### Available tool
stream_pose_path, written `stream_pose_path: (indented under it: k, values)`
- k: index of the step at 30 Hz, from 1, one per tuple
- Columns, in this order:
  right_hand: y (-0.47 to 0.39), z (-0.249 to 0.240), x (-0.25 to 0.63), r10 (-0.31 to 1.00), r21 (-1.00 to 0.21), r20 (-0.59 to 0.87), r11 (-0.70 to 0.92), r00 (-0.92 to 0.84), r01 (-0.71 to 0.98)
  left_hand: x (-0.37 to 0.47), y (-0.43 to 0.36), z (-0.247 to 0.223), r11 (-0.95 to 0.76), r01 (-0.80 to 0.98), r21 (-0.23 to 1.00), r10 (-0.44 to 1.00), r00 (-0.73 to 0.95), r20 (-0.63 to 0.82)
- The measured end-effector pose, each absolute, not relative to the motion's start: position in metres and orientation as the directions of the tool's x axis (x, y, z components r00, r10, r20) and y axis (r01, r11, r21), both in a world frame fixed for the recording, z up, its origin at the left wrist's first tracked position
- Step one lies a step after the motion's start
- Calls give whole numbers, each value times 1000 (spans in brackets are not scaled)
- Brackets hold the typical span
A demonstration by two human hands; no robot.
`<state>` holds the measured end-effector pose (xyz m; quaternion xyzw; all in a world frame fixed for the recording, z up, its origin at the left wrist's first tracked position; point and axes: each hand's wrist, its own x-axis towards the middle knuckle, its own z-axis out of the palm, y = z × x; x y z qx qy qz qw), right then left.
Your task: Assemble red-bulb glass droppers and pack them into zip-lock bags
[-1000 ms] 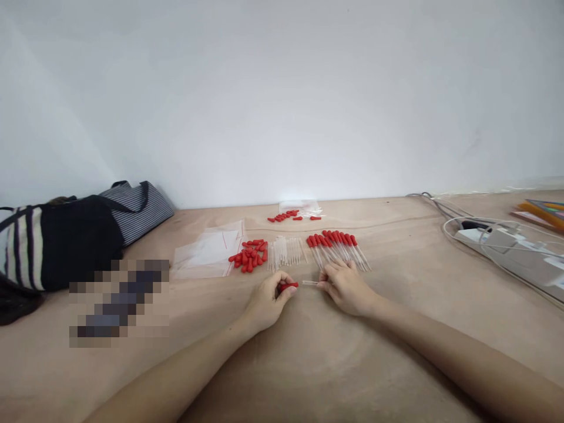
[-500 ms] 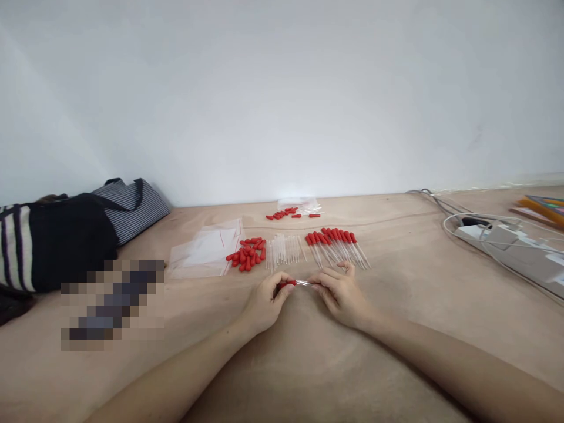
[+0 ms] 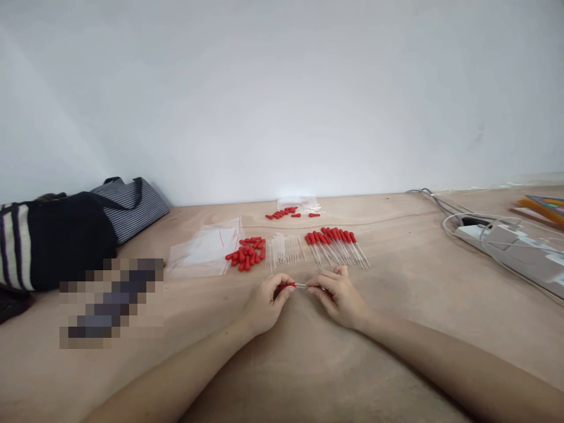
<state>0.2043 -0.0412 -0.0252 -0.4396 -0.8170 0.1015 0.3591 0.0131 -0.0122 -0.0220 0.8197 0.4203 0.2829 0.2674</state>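
Between the thumb and fingers of my left hand (image 3: 268, 301) is a red rubber dropper bulb (image 3: 287, 286). My right hand (image 3: 337, 296) pinches a clear dropper tube (image 3: 301, 285), whose left end meets the bulb's mouth; the fingers hide its other end. Beyond my hands lies a pile of loose red bulbs (image 3: 248, 254). Beside it is a row of bare clear tubes (image 3: 282, 249). Farther right, several droppers (image 3: 337, 244) with red bulbs on their tubes lie side by side.
Clear zip bags (image 3: 205, 249) lie left of the bulb pile. More red bulbs (image 3: 282, 212) and thin tubes (image 3: 312, 208) are near the wall. Dark and striped bags (image 3: 132, 208) stand at left, by a blurred patch. A white power strip (image 3: 511, 255) with cables is at right.
My right hand has shifted slightly left toward the bulb, and its raised fingers have curled down. Less of the tube shows between my hands. My left hand keeps its grip.
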Motion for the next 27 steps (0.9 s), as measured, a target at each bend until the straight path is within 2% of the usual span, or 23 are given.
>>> stream_pose_path:
  k: [9,11,18,23,27]
  values:
    - [-38,-25,207,674,-205,570,671,-470,712,13,-13,-24,-582,586,564,802,528,279]
    - [-39,-24,206,672,-177,568,664,-476,727,14,-15,-23,-602,599,527,793,524,310]
    - [-40,-21,204,739,-301,499,638,-453,708,15,-20,-20,-721,565,401,692,562,453]
    - [-39,-21,204,778,-418,451,617,-437,667,15,-19,-21,-793,473,384,608,569,553]
    - [-38,-18,204,791,-470,422,608,-442,639,16,-18,-20,-812,422,404,584,590,558]
